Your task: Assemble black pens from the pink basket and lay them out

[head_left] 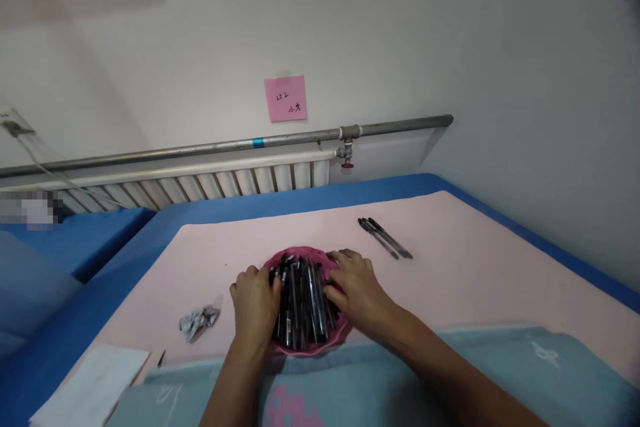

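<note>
Clock centred on basket.
1. Paper (93, 380) 8 o'clock, wad (197, 322) 9, both apart from basket.
2. Left hand (257, 300): grip curled over 9 o'clock rim.
3. Basket (343, 328) between hands, pens (303, 303) lengthwise, probably to fit.
4. Right hand (360, 290): grip curled at 3; likely bracing. Can't tell if either pinches.
5. Loose pens (385, 238), 2 o'clock.
6. Pink worktop (465, 260), teal cloth (375, 373) 6 o'clock; radiator (245, 180) 11, wall (400, 33) 12–1.

Pink-topped table (475, 267) with pink basket (306, 252), loose pens (379, 239), crumpled wad (195, 323), white sheet (93, 383)
</note>
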Demonstrator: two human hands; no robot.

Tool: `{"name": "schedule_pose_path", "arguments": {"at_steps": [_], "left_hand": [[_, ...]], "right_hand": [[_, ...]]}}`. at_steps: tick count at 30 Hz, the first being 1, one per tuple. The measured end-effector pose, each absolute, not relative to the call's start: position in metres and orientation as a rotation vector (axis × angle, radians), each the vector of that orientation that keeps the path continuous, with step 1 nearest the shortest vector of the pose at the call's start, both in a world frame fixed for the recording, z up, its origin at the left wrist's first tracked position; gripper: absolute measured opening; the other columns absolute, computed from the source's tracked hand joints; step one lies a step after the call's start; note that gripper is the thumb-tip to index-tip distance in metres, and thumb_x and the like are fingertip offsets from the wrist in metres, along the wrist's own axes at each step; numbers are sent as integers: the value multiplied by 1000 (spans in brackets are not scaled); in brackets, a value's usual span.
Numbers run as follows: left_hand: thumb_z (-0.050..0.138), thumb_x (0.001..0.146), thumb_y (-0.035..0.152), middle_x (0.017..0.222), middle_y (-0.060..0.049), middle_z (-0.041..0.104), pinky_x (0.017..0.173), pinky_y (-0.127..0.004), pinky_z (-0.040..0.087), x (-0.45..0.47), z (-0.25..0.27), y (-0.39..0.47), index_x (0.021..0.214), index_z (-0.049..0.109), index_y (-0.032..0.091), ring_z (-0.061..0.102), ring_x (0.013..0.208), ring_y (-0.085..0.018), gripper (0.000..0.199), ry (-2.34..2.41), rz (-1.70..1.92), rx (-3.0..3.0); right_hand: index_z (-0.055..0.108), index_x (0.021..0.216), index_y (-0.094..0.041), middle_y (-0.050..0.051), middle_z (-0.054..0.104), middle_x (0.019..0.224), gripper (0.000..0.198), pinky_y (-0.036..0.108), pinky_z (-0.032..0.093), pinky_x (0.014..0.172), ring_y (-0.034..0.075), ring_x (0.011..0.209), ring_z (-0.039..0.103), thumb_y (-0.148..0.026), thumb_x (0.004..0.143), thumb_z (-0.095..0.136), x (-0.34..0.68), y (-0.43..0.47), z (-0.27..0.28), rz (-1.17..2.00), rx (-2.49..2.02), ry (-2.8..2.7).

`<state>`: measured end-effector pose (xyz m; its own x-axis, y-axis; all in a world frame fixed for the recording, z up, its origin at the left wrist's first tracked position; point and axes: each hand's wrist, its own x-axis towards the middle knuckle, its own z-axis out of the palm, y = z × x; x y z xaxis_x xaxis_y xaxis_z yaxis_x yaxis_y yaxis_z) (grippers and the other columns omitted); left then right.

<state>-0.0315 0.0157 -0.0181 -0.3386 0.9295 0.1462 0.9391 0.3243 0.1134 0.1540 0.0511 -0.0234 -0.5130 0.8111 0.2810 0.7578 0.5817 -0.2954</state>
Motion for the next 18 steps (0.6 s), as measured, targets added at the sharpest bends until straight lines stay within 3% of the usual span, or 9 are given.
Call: {"name": "schedule_pose_path", "arguments": {"at_steps": [6, 18], "left_hand": [[38, 84, 32, 88, -10, 60, 74, -34, 35, -35, -17, 11, 88, 62, 16, 54, 88, -24, 29, -2500, -440, -1756], [42, 82, 29, 85, -7, 58, 76, -34, 36, -24, -13, 3, 84, 62, 18, 52, 85, -23, 22, -2414, -616, -1897]], "right_hand": [[67, 82, -14, 12, 44, 129, 22, 45, 29, 89, 34, 116, 32, -27, 80, 49, 145, 43, -29, 244, -1376, -2411], [65, 95, -15, 11, 45, 130, 26, 43, 31, 88, 31, 115, 34, -28, 79, 50, 140, 42, -40, 345, -1437, -2353]]}}
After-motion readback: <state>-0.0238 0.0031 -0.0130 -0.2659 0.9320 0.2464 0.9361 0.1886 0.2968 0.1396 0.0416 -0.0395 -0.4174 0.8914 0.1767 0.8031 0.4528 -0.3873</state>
